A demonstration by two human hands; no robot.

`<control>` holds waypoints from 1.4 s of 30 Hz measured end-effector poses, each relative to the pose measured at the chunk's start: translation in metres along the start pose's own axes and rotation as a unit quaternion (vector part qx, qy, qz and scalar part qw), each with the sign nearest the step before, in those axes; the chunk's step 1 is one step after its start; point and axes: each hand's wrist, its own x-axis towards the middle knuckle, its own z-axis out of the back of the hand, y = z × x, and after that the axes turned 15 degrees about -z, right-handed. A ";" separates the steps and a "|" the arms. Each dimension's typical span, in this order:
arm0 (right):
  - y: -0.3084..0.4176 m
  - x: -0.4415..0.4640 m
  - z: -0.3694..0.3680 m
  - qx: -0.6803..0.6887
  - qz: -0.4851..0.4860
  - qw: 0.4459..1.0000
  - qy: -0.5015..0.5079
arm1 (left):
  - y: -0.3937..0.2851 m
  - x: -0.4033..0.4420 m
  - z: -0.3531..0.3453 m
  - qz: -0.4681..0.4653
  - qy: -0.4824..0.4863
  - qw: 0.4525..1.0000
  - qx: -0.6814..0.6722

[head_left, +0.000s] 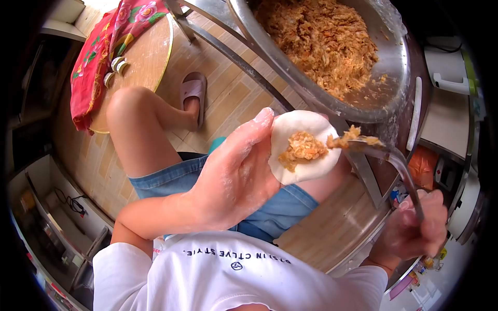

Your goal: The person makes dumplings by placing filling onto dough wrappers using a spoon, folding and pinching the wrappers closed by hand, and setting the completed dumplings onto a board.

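My left hand point(236, 173), dusted with flour, cups a round white dumpling wrapper point(282, 129); its thumb presses near the upper left edge. A lump of orange-brown filling point(303, 149) sits in the middle of the wrapper. My right hand point(417, 228) is closed round the handle of a metal spoon point(399, 163). The spoon's head reaches the wrapper's right edge and carries more filling, which hides its exact shape. Beyond both hands, a large metal basin point(386, 85) holds a heap of the same minced filling point(327, 46).
A metal-framed stand point(233, 54) is beside the basin. At the upper left, a round wooden board point(150, 62) bears a red floral cloth point(104, 57) and several small white pieces. My knees and a slippered foot point(194, 96) are below. A white stick point(415, 114) lies right of the basin.
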 end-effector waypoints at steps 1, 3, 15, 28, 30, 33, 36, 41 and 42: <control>0.001 0.002 -0.007 0.048 -0.040 0.997 -0.046 | -0.001 -0.001 0.001 -0.003 0.012 1.000 0.012; 0.003 0.006 -0.014 0.100 -0.101 0.988 -0.060 | -0.002 0.000 0.002 -0.011 0.036 0.999 0.034; 0.008 0.002 -0.022 0.000 -0.023 0.999 -0.024 | 0.002 -0.007 -0.006 -0.024 0.023 0.999 0.012; -0.005 0.052 0.000 -0.135 -0.019 0.981 -0.134 | -0.003 -0.001 0.020 0.004 -0.069 0.997 -0.028; -0.026 0.076 0.004 -0.159 0.061 0.985 0.000 | -0.004 0.003 0.024 0.020 -0.076 0.997 -0.008; -0.045 0.089 0.000 -0.144 0.094 0.980 0.097 | -0.004 0.008 0.028 0.031 -0.088 0.996 0.013; -0.055 0.097 -0.008 -0.152 0.098 0.976 0.124 | -0.006 0.014 0.025 0.040 -0.108 0.991 0.062; -0.064 0.102 -0.012 -0.128 0.111 0.972 0.160 | -0.005 0.018 0.027 0.031 -0.087 0.993 0.070; -0.065 0.103 -0.012 -0.119 0.109 0.973 0.166 | -0.005 0.019 0.026 0.031 -0.084 0.994 0.070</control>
